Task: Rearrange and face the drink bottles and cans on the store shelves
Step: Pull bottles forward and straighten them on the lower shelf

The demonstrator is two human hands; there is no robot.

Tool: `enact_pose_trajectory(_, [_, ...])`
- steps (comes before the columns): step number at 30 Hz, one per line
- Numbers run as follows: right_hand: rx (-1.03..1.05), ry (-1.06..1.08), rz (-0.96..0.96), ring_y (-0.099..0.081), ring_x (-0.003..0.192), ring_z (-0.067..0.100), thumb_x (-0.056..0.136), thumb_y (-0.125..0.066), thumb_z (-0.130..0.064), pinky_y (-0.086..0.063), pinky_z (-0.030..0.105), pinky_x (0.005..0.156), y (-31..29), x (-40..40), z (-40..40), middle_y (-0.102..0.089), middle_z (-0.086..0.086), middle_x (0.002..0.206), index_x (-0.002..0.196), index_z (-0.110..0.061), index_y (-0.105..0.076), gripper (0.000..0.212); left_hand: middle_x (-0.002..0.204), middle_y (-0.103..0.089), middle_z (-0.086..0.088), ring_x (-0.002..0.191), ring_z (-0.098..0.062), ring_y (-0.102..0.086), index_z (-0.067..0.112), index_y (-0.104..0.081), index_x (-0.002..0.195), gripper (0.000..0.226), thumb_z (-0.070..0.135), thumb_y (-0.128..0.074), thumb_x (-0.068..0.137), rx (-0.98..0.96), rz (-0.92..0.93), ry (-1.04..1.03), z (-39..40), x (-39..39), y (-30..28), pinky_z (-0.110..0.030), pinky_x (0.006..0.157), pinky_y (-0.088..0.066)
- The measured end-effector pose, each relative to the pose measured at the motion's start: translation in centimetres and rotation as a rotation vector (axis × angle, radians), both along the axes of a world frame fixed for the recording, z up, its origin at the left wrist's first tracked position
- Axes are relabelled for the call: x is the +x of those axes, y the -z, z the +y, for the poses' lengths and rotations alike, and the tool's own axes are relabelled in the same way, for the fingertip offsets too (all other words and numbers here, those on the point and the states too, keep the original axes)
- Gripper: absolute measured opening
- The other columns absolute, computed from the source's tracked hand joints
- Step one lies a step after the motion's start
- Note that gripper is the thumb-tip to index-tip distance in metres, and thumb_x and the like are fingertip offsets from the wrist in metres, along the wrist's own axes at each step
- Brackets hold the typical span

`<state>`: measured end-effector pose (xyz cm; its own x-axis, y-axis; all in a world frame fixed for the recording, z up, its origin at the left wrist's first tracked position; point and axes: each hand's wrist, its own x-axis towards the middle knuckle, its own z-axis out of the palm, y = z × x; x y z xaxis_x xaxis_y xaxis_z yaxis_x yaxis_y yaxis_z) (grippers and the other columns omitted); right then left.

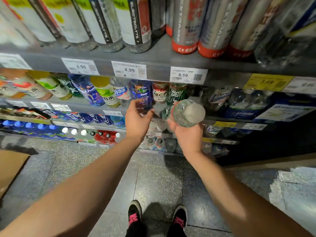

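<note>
Bare forearms, no sleeves; black shoes (179, 219) with pink laces.

1. The clear bottle (186, 113) is glossy transparent plastic.
2. The shelf (159, 53) edge looks like matt grey metal with paper price tags (129, 70).
3. The floor (159, 182) is speckled, polished stone.
4. The carton (10, 166) is matt cardboard.

A clear bottle (185, 112) with a pale cap is seen at centre right of the frame, tilted with its cap end toward the camera, off the shelf. Behind it, on the middle shelf (95, 106), a blue-labelled bottle (141, 94), a red-and-white bottle (159, 92) and a green bottle (177, 93) are stood side by side.
</note>
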<state>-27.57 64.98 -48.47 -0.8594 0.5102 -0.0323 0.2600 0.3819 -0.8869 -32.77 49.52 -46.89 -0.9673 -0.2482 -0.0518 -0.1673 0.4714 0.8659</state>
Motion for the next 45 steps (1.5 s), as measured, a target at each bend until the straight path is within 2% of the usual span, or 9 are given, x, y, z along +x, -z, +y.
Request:
enact_pose_trajectory(4, [-0.067,-0.123,0.032,-0.069,0.094,0.012,0.063,-0.085,-0.052,-0.054,0.021,0.081,-1.5,-0.2,-4.5,-0.074,0.0,0.098,0.104,-0.01,-0.067,0.061,0.102,-0.062,0.009,0.091,-0.007,-0.059,0.021,-0.054,0.112,0.039,0.024,-0.081,0.083,0.001,0.025,-0.073,-3.5,0.4,-1.6,-0.027,0.087,-0.047])
enact_pose_trajectory(12, [-0.166,0.026,0.052,-0.066,0.08,-0.008,0.071,-0.087,-0.035,-0.037,-0.005,0.073,-2.4,-1.2,-11.8,-0.071,-0.01,0.088,0.093,-0.021,-0.067,0.033,0.131,-0.052,-0.004,0.119,-0.015,-0.051,0.008,-0.047,0.138,0.07,0.025,-0.083,0.081,0.053,0.094,-0.122,-7.4,-3.4,-1.6,-0.012,0.096,-0.031])
enact_pose_trajectory(14, [-0.24,0.072,0.049,-0.059,0.081,-0.024,0.07,-0.091,-0.024,-0.04,-0.004,0.073,-1.7,-1.4,-12.3,-0.067,-0.022,0.089,0.099,-0.025,-0.066,0.038,0.134,-0.051,-0.007,0.125,-0.019,-0.049,0.006,-0.044,0.141,0.076,0.026,-0.083,0.08,0.058,0.106,-0.142,-7.1,-4.5,-1.2,-0.017,0.104,-0.034])
enact_pose_trajectory(19, [-0.275,0.152,0.064,-0.068,0.095,-0.004,0.066,-0.091,-0.03,-0.052,0.018,0.086,-0.1,-1.1,-12.6,-0.074,-0.016,0.095,0.1,-0.023,-0.072,0.04,0.137,-0.049,-0.012,0.129,-0.027,-0.048,0.002,-0.041,0.141,0.085,0.028,-0.087,0.075,0.032,0.124,-0.224,-5.7,-6.2,0.0,-0.037,0.112,-0.038])
enact_pose_trajectory(24, [-0.353,0.146,0.092,-0.065,0.081,-0.015,0.069,-0.09,-0.011,-0.045,0.003,0.074,1.1,-1.0,-11.8,-0.07,-0.023,0.086,0.089,-0.029,-0.066,0.036,0.127,-0.056,-0.012,0.119,-0.03,-0.055,0.002,-0.05,0.133,0.075,0.035,-0.082,0.074,-0.033,0.153,-0.327,-5.4,-7.2,0.9,-0.046,0.102,-0.044])
enact_pose_trajectory(33, [-0.161,0.05,0.061,-0.053,0.075,-0.03,0.069,-0.091,-0.02,-0.034,-0.007,0.071,1.8,-0.3,-10.3,-0.06,-0.031,0.079,0.075,-0.034,-0.062,0.033,0.113,-0.065,-0.004,0.104,-0.024,-0.061,0.009,-0.056,0.115,0.062,0.031,-0.083,0.064,0.003,0.11,-0.392,-5.4,-7.9,0.4,-0.033,0.091,-0.047])
enact_pose_trajectory(35, [-0.119,0.044,0.041,-0.062,0.08,-0.016,0.069,-0.09,-0.034,-0.038,-0.002,0.075,1.7,-0.5,-10.6,-0.07,-0.017,0.083,0.085,-0.022,-0.07,0.028,0.107,-0.062,-0.003,0.097,-0.023,-0.06,0.012,-0.05,0.107,0.058,0.026,-0.083,0.062,0.069,0.123,-0.396,-5.9,-7.0,-0.1,-0.027,0.084,-0.046])
enact_pose_trajectory(38, [-0.039,0.078,0.034,-0.068,0.081,0.007,0.064,-0.076,-0.068,-0.049,0.01,0.073,0.9,-1.0,-12.2,-0.073,-0.004,0.086,0.089,-0.014,-0.068,0.06,0.102,-0.06,-0.005,0.08,-0.012,-0.058,0.013,-0.043,0.102,0.057,0.015,-0.082,0.061,0.189,0.152,-0.39,-7.1,-5.1,-0.6,-0.011,0.072,-0.044])
enact_pose_trajectory(45, [-0.067,0.05,0.056,-0.066,0.108,0.011,0.068,-0.08,-0.053,-0.054,0.03,0.094,0.4,-4.6,-15.5,-0.069,-0.001,0.115,0.121,-0.017,-0.062,0.066,0.091,-0.05,0.005,0.071,0.001,-0.048,0.012,-0.041,0.102,0.054,0.003,-0.082,0.067,0.333,0.19,-0.35,-11.9,-1.9,-1.0,-0.01,0.07,-0.041])
